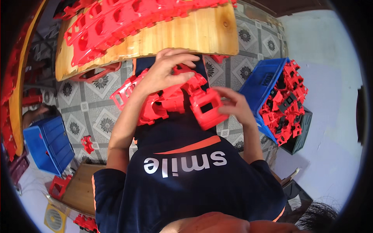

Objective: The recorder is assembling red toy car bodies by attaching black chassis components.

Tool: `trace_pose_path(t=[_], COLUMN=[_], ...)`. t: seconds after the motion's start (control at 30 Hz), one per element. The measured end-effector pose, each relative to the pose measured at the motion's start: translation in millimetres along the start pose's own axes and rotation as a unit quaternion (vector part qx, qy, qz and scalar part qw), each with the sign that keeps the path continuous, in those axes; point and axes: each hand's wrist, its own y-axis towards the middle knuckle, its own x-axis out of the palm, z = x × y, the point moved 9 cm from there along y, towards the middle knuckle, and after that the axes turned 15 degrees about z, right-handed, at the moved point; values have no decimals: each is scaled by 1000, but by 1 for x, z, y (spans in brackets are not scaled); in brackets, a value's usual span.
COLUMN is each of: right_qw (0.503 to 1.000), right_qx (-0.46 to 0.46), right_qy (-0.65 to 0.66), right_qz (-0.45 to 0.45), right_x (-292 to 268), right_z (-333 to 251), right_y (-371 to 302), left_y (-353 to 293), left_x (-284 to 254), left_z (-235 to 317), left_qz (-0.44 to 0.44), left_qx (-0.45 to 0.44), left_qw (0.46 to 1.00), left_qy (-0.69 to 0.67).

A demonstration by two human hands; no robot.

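L hand (171, 72) curves over the red parts (175, 101) beyond the dark shirt (190, 190), thumb & fingers apart. R hand (235, 105) is at the right edge of a boxy red frame (205, 99) beside them (can't tell if fingers clamp it); blue crate (264, 77) w/ red & black pcs (285, 99) stands to the right.

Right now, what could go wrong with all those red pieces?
The loose red parts bunched in front of the person's shirt could slide down; one red piece already lies on the tiled floor. The block-shaped part at the right hand might slip if the grip is loose. The heaped blue bin could spill if bumped.
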Motion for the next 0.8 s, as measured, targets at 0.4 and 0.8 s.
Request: trace_pose_path(t=[0.4, 0.8], right_qw=[855, 990], right_qx=[46, -141], right_qy=[515, 28], right_qz=[-42, -12], right_x=[-51, 43], right_z=[-58, -214], right_y=[65, 163], left_y=[13, -3], left_x=[-29, -71], left_z=[1, -11], left_qz=[80, 109], left_qx=[-131, -247], left_qw=[939, 855], left_qy=[-307, -443])
